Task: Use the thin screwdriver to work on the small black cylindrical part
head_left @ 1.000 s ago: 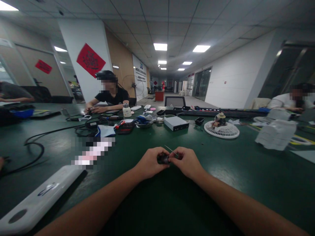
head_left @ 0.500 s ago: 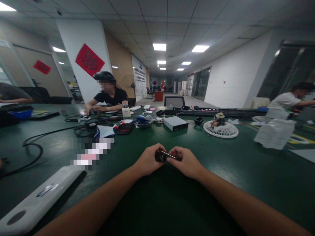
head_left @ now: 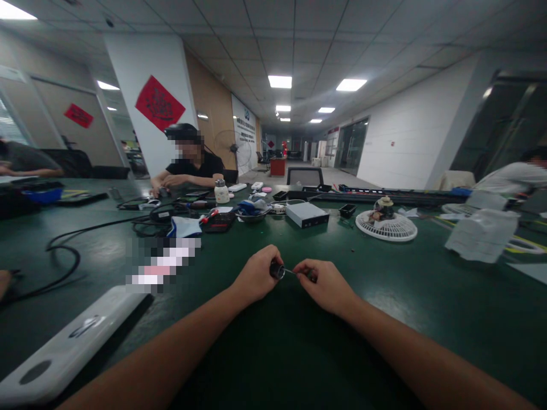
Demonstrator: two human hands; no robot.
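My left hand [head_left: 257,274] is closed around a small dark cylinder [head_left: 277,271], whose round, lighter-rimmed end faces right and toward me. A thin, light metal rod [head_left: 289,271] runs from the fingertips of my right hand [head_left: 323,283] to the cylinder's end; whether it enters or only touches cannot be made out. The right thumb and index finger pinch this rod. Something dark shows in the curl of the right fingers, too small to name. Both hands are above the dark green table [head_left: 273,353], in front of me.
A long white device [head_left: 55,353] lies at left, with black cables [head_left: 77,256] beyond. Ahead are a grey box [head_left: 306,214], a small black tray [head_left: 347,210] and a white fan grille [head_left: 386,226] with a motor. A crumpled white bag [head_left: 482,234] stands at right. A person [head_left: 192,165] sits across the table.
The rod has swung from slanting across the cylinder's front to pointing at its end. My right fingertips have drawn slightly away from my left hand. The view has shifted a little.
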